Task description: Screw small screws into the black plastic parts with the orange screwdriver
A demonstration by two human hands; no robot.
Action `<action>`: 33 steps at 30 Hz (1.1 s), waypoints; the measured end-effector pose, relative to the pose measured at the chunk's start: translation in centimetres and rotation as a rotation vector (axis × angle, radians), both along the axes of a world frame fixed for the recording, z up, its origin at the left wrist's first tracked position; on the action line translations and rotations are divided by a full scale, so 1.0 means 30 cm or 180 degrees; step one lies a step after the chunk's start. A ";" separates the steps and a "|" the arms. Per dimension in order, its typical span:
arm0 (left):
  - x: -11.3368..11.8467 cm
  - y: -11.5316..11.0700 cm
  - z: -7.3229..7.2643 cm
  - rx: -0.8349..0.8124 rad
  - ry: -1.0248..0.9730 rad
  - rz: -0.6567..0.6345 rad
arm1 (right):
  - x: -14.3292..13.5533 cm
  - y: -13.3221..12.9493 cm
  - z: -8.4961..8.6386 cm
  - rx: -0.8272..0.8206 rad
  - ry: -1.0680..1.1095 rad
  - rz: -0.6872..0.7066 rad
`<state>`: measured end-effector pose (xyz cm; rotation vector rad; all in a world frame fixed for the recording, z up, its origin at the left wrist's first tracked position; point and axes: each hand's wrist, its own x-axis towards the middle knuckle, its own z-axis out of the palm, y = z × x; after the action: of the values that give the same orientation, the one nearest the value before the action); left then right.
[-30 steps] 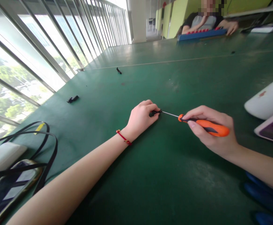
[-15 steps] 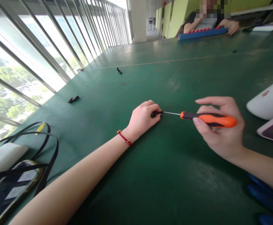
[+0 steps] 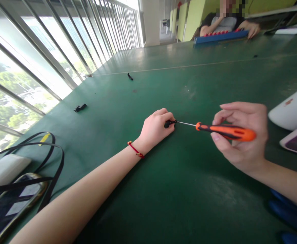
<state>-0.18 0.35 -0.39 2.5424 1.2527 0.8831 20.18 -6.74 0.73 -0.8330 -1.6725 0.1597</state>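
Note:
My left hand [image 3: 157, 127] rests on the green table, its fingers closed around a small black part [image 3: 167, 124] whose exact kind I cannot make out. An orange-and-black screwdriver [image 3: 226, 131] lies nearly level, its thin metal shaft running left to that part, with the tip at the part's right end. Around the screwdriver's handle is my right hand [image 3: 250, 135], its thumb below and fingers curled above. A red cord bracelet [image 3: 136, 150] circles my left wrist.
Two small black pieces, a nearer one [image 3: 80, 108] and a farther one [image 3: 130, 76], lie on the table [image 3: 179, 196]. A phone [image 3: 16, 206] and black strap [image 3: 59, 169] are at lower left. A white rounded object [image 3: 293, 106] stands right. Across sits a person behind a blue tray [image 3: 221, 36].
The screwdriver handle has turned about its axis, and my right fingers have shifted on it. My left hand and the black part stay in place.

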 end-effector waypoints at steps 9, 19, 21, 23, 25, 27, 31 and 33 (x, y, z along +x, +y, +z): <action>0.000 0.002 -0.003 0.0018 -0.0017 0.0021 | 0.002 -0.009 -0.003 -0.0079 -0.0220 -0.0273; 0.001 0.000 -0.001 -0.0003 -0.0012 0.0009 | 0.001 -0.010 0.001 -0.0272 -0.0366 -0.0363; 0.001 0.000 -0.001 0.0002 -0.0007 0.0017 | 0.000 -0.007 -0.002 -0.0095 -0.0119 -0.0243; 0.001 0.000 -0.001 0.0004 -0.0008 0.0016 | 0.000 -0.004 -0.003 -0.0067 -0.0008 -0.0018; 0.001 0.000 -0.001 0.0006 -0.0016 0.0005 | 0.001 -0.005 0.001 -0.0223 -0.0185 0.0017; 0.000 0.000 -0.001 0.0005 -0.0019 -0.0005 | 0.000 -0.008 0.004 -0.0366 -0.0422 -0.0147; 0.001 -0.001 -0.001 0.0004 -0.0014 0.0001 | -0.001 -0.002 -0.005 -0.0119 -0.0199 -0.0260; 0.001 -0.002 0.000 0.0019 -0.0005 0.0020 | 0.002 0.007 -0.013 0.0044 0.0051 -0.0086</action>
<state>-0.15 0.29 -0.39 2.5431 1.2603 0.8912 20.25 -6.53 0.35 -0.8417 -1.6448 0.1357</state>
